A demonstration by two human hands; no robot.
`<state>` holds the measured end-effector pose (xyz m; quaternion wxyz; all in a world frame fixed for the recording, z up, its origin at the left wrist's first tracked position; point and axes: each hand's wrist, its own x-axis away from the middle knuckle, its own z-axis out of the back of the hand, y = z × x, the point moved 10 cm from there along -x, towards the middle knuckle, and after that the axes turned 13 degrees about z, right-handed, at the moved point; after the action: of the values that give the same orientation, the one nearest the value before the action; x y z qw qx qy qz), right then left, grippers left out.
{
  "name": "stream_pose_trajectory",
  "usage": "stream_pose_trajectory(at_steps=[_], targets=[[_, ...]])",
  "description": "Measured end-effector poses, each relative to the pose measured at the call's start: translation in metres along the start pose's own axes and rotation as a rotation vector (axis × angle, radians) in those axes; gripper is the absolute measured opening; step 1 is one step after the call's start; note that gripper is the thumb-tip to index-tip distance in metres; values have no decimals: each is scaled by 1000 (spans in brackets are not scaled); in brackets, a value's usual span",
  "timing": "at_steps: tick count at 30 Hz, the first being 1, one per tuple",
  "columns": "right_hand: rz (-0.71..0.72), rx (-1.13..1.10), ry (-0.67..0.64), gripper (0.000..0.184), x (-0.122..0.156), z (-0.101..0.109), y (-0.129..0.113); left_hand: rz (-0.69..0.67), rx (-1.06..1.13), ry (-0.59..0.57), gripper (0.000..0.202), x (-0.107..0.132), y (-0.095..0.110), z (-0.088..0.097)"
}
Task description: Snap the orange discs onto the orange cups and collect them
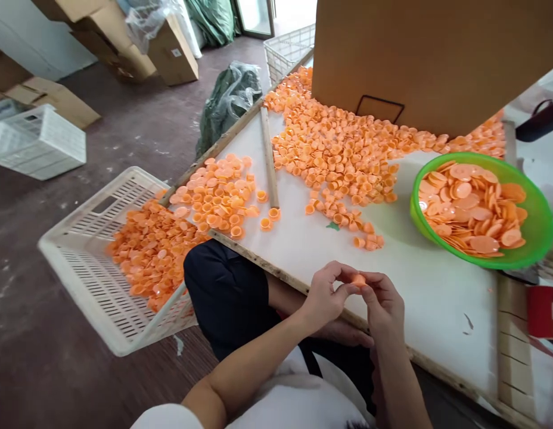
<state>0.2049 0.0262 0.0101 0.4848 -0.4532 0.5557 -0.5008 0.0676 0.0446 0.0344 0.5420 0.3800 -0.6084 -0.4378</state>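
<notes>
My left hand [325, 295] and my right hand [382, 301] meet over the near edge of the white table [428, 292]. Both pinch one small orange plastic cap [359, 279] between their fingertips. A long heap of loose orange caps [339, 155] covers the far part of the table. A green bowl [538, 229] at the right holds flat orange discs [473, 208]. A smaller pile of caps [218, 193] lies left of a wooden stick [268, 158].
A white slatted crate [80, 262] on the floor at the table's left holds many orange caps. A big cardboard box [432, 56] stands at the table's back. Another white crate [37, 140], cartons and a green bag [229, 98] lie on the floor.
</notes>
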Motion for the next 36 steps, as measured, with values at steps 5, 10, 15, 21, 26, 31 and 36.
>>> stream_pose_trajectory(at_steps=[5, 10, 15, 21, 26, 31, 36], targets=[[-58, 77, -44, 26, -1, -18, 13, 39, -31, 20, 17, -10, -21, 11], [-88, 179, -142, 52, 3, -27, 38, -83, -521, 279, 27, -19, -16, 75], [-149, 315, -137, 45, 8, -8, 59, -209, -1069, 504, 51, -38, 5, 132], [-127, 440, -204, 48, 7, -10, 62, -71, -1405, 413, 64, -80, -13, 180], [-168, 560, -191, 53, 3, -3, 70, 195, -1463, 538, 66, -83, -20, 257], [-235, 590, -205, 60, -5, 0, 76, 347, -1442, 598, 64, -81, -13, 317], [-294, 618, -205, 60, -8, 2, 75, 382, -1443, 710, 51, -67, 2, 366]])
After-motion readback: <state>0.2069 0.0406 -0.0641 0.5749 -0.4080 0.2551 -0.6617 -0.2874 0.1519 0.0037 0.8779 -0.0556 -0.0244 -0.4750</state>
